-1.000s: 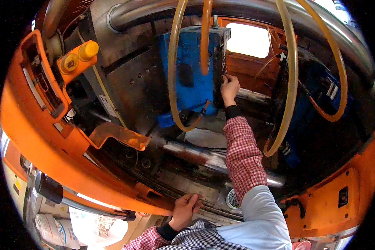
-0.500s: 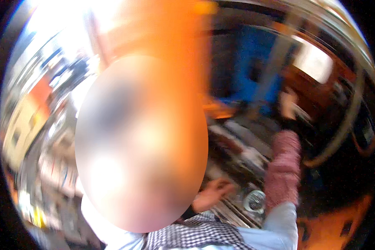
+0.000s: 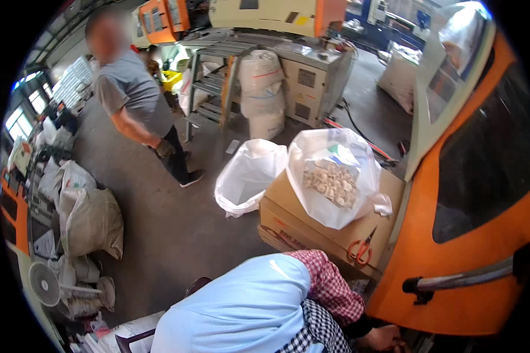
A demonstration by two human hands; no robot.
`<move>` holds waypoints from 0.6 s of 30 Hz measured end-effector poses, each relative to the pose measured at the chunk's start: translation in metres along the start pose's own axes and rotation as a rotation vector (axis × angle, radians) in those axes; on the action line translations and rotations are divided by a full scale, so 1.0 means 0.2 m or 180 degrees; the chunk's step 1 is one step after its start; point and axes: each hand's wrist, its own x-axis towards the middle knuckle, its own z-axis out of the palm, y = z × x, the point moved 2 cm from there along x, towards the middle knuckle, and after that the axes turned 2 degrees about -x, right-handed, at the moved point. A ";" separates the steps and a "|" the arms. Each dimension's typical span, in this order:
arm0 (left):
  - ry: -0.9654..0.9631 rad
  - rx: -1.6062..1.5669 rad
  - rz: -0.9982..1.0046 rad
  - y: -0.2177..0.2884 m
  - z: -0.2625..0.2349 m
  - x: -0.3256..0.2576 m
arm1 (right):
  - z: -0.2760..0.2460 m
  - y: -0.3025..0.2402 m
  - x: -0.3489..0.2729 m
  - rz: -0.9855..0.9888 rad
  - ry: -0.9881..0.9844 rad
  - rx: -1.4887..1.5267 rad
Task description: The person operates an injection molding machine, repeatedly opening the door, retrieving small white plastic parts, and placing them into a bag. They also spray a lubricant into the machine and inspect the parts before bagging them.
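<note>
- Orange machine door [image 3: 471,235] stood just beside your right hand [image 3: 384,337] at lower right; its grip could not be told, so pinching was likely.
- Your left hand was out of view.
- Red scissors [image 3: 361,249] on the cardboard box [image 3: 294,217] could have slipped off.

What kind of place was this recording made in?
Most likely a factory floor: an orange machine at the right, filled sacks stacked on the concrete floor, and a clear bag of small pale parts on cardboard boxes.

Grey concrete floor [image 3: 159,217], stacked white sacks [image 3: 264,94], metal steps [image 3: 209,88], daylit windows [image 3: 17,120], orange machinery [image 3: 165,17]
</note>
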 end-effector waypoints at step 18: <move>-0.0183 -0.3778 -0.1393 0.40 -0.44 -0.19 | -0.03 -0.10 -0.07 -0.0881 -0.0056 -0.0573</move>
